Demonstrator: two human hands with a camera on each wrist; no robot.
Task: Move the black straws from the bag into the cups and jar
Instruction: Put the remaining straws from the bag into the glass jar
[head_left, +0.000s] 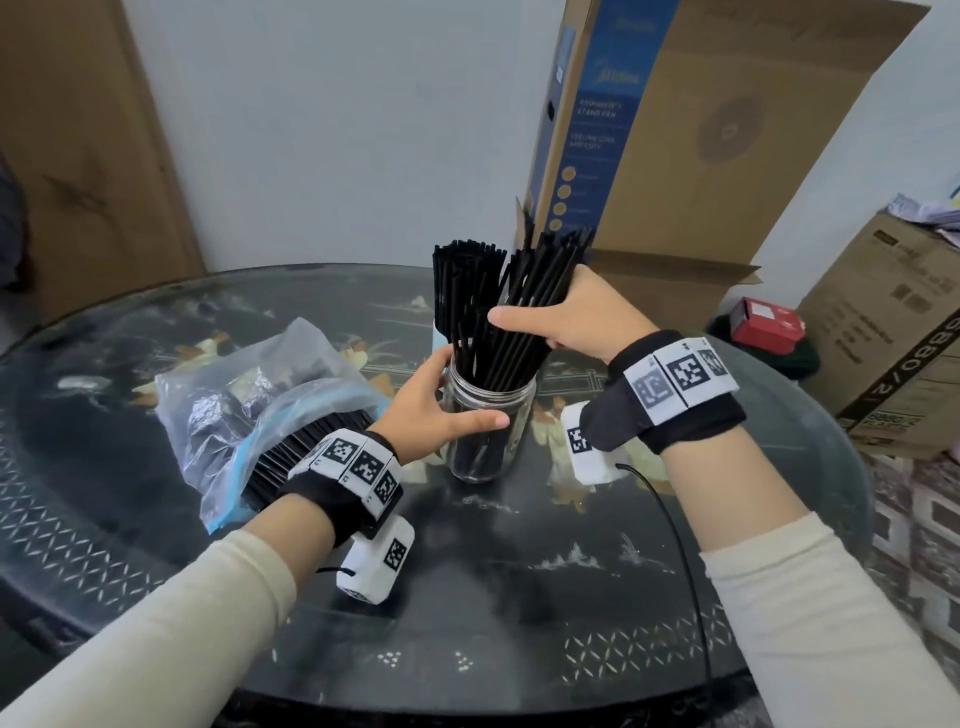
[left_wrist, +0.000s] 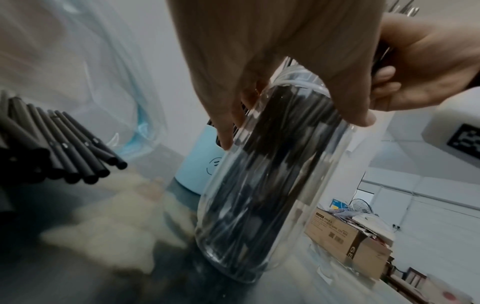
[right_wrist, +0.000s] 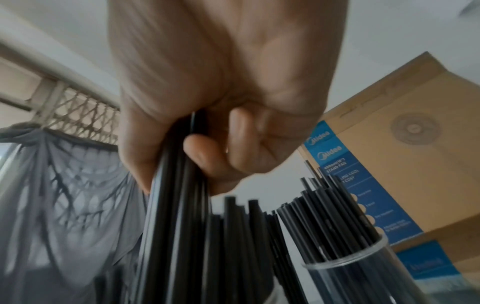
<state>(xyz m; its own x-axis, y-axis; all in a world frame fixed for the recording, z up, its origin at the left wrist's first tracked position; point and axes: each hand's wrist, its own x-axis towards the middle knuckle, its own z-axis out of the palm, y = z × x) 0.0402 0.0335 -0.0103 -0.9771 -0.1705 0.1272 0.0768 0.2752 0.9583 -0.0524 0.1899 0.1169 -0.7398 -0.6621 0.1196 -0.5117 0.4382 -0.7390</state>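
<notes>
A clear jar (head_left: 488, 441) stands mid-table, partly filled with black straws. My left hand (head_left: 460, 400) grips its upper wall, thumb in front and fingers (left_wrist: 226, 133) behind. My right hand (head_left: 527, 328) grips a slanted bundle of black straws (head_left: 540, 280) whose lower ends are inside the jar's mouth. Behind the jar, a light blue cup (left_wrist: 197, 166) is packed with upright straws (head_left: 465, 275). A clear cup (right_wrist: 363, 273) to the right also holds straws. The plastic bag (head_left: 249, 395) lies at the left with more straws (head_left: 306, 452) sticking out of its mouth.
The dark round painted table (head_left: 519, 597) has bare surface in front of the jar. A tall fan carton (head_left: 675, 130) stands behind the table. More cardboard boxes (head_left: 893, 332) and a red box (head_left: 766, 322) sit off its right side.
</notes>
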